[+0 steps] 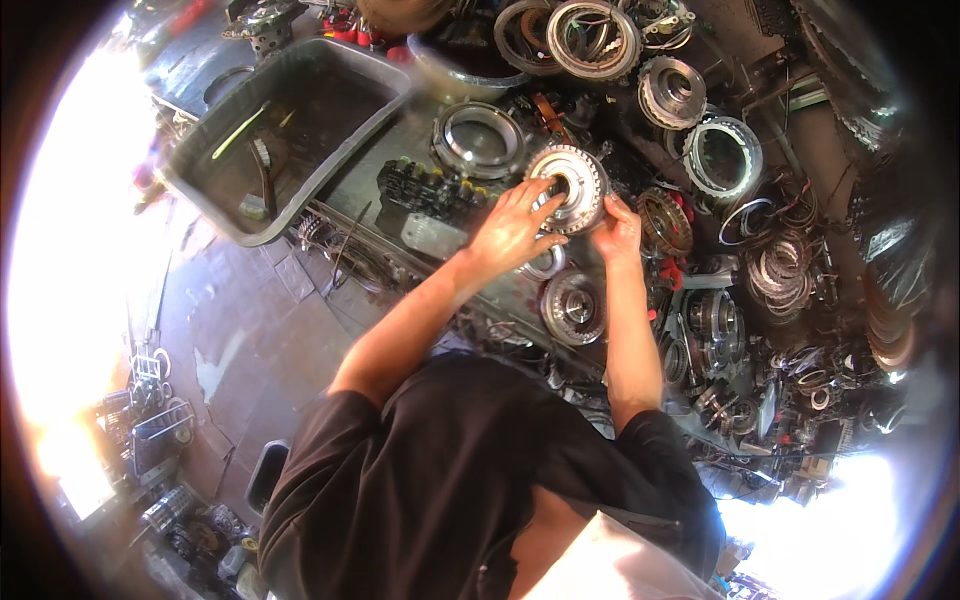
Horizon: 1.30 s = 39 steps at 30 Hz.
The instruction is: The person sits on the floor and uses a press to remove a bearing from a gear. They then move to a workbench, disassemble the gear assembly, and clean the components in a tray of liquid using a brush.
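Both hands hold a round metal clutch drum (pixel 583 207) with a toothed rim, raised above the bench. My left hand (pixel 508 228) lies over its left side, fingertips reaching to the centre opening and thumb at the lower rim. On the other side, my right hand (pixel 618 232) grips the rim with thumb and fingers; part of those fingers is hidden behind the drum. Just below the drum is a smaller metal ring (pixel 546 263), partly covered. A round geared part (pixel 573 306) rests nearer to me, and a wide steel ring (pixel 478 139) lies beyond my left hand.
A grey tub (pixel 350 185) holding dark liquid and brushes stands at the left. A dark valve body (pixel 425 190) lies on the metal bench beside it. To the right are toothed rings (pixel 722 158), stacked clutch plates (pixel 780 270) and many loose parts. Tiled floor (pixel 270 340) shows lower left.
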Motion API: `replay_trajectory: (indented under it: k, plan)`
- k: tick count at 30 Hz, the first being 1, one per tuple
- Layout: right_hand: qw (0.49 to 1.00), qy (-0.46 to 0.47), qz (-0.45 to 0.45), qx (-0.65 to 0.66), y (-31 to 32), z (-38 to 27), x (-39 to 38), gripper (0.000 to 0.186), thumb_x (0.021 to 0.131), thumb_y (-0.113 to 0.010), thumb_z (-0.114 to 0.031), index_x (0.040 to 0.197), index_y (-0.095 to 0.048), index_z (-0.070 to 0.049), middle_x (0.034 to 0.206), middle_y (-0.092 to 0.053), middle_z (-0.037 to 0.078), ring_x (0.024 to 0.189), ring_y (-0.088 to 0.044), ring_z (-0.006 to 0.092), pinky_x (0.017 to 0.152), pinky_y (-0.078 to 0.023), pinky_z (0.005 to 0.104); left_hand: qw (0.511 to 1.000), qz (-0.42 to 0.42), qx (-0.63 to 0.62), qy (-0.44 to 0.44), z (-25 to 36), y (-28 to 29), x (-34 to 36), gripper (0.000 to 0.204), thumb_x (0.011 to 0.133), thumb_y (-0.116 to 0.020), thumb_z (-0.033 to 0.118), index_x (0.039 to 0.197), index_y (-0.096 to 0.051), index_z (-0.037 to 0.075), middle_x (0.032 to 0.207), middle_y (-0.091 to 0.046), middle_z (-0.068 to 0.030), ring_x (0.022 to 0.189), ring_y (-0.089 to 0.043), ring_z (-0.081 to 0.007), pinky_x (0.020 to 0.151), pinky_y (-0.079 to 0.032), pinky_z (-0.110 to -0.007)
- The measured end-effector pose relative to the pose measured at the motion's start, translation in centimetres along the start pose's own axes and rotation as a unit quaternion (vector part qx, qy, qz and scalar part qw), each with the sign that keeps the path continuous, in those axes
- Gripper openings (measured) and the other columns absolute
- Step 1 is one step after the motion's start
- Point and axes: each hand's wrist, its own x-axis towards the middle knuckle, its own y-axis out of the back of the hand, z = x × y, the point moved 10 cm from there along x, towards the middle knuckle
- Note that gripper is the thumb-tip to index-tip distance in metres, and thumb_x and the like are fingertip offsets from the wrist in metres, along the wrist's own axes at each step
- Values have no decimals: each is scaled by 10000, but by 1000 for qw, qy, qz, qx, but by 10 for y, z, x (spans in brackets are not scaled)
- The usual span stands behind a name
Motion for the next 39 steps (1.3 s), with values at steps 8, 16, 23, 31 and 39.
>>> replay_trajectory:
  k: [8,16,23,31,39]
  plan:
    - [991,47,-98,-77,-29,-30,-19,692,767,-782,-180,1362,-555,93,1311,-665,177,1206,-637,309,1126,-450,433,987,-32,131,-87,28,8,24,739,620,-896,461,1223,-672,99,1425,-487,-105,1410,-388,-356,1136,-350,-559]
    - [990,52,-110,-75,-29,-38,-26,696,779,-785,-190,1368,-547,96,1299,-668,180,1173,-655,309,1089,-488,426,958,-109,202,-169,29,3,33,767,615,-867,516,1251,-628,159,1494,-462,-51,1468,-348,-307,1192,-329,-545]
    - [989,58,-128,-53,-39,-41,-33,634,801,-763,-162,1343,-563,98,1280,-673,182,1163,-657,306,1082,-493,423,956,-72,187,-217,36,11,25,713,629,-878,466,1229,-657,151,1453,-531,-66,1416,-438,-310,1172,-367,-535]
    - [987,61,-79,-122,-42,-43,-24,569,828,-733,-125,1334,-572,80,1268,-677,160,1182,-642,289,1085,-481,403,973,-75,163,-143,17,6,30,704,671,-884,417,1285,-669,149,1506,-484,-104,1420,-425,-330,1168,-364,-533]
    - [944,16,27,-330,-22,-4,26,218,823,-794,16,996,-667,-25,963,-728,60,874,-673,150,844,-513,290,994,61,92,19,-30,46,-17,250,792,-801,98,1020,-723,28,1304,-575,-205,1164,-617,-356,972,-532,-427]
